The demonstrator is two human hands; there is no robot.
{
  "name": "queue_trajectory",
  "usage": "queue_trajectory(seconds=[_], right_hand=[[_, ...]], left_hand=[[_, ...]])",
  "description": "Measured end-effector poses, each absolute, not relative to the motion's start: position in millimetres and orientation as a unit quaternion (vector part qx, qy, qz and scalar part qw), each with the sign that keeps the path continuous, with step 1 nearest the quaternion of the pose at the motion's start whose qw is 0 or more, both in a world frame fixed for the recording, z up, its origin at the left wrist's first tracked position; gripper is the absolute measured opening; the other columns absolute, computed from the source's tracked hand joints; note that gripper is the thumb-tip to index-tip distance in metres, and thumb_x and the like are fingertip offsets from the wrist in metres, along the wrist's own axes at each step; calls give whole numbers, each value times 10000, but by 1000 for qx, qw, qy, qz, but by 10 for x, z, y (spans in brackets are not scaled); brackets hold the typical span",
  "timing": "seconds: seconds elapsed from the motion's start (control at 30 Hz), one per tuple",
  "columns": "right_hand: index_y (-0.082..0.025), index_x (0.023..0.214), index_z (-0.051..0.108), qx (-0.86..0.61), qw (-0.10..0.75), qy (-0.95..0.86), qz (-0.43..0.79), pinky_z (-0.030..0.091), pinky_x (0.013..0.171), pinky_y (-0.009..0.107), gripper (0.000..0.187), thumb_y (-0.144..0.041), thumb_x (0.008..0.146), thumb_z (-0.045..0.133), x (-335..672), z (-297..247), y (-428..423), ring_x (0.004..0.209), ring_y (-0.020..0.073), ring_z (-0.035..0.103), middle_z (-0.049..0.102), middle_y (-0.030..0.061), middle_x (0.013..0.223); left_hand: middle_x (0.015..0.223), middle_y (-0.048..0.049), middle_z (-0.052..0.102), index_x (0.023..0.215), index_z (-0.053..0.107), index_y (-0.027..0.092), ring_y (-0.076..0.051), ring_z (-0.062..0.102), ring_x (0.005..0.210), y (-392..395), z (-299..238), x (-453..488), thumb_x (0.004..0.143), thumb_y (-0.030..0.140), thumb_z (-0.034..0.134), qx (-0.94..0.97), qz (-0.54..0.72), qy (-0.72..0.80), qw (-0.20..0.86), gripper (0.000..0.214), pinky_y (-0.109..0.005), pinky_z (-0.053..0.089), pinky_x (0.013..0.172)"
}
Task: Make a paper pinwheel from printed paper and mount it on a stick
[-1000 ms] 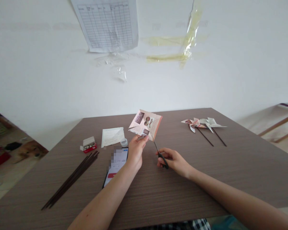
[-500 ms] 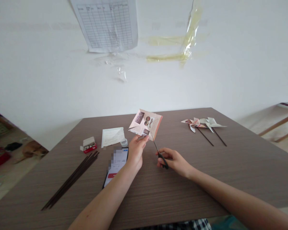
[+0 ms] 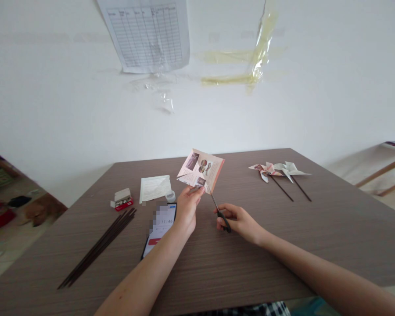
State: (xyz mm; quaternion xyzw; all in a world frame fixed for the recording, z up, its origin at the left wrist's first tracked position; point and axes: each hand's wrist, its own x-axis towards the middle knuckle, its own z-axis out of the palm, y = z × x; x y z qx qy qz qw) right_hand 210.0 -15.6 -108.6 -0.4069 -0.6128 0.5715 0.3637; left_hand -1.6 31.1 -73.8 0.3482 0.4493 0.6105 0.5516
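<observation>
Between the thumb and fingers of my left hand point(image 3: 187, 208) is a printed square of paper point(image 3: 200, 169), raised above the table. A slit runs in from the paper's left corner. My right hand point(image 3: 235, 219) grips black-handled scissors point(image 3: 224, 223), their blades at the paper's near corner. The blade tips are partly hidden by the paper, so how far they cut in is hard to make out. Two paper pinwheels point(image 3: 266, 170) on dark sticks lie at the back right of the table.
On the left of the brown table point(image 3: 270, 272) lie a bundle of dark sticks point(image 3: 98, 245), a small red-and-white box point(image 3: 122, 200) of metal pieces, and a stack of paper sheets point(image 3: 154, 188). A small clear round container point(image 3: 170, 196) and a phone point(image 3: 161, 228) are beside my left arm.
The paper has shifted very slightly, its right edge a little farther right. Both hands keep their grip and place; little else differs.
</observation>
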Motion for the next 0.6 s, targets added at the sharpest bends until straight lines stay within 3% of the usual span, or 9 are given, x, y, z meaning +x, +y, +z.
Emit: queue_trajectory(seconds=[0.6], right_hand=[[-235,1261,815,-412,369,-606,572,594,869,452,683,-779,912,1038,2088,-1094,-166,875,297,764,856,59,872]], left_hand=[[1041,-59,959,946,891,294,-351,871,1189,300,-726,-5,486,576,1238,355,612,444,551,642,-414,556,1011]])
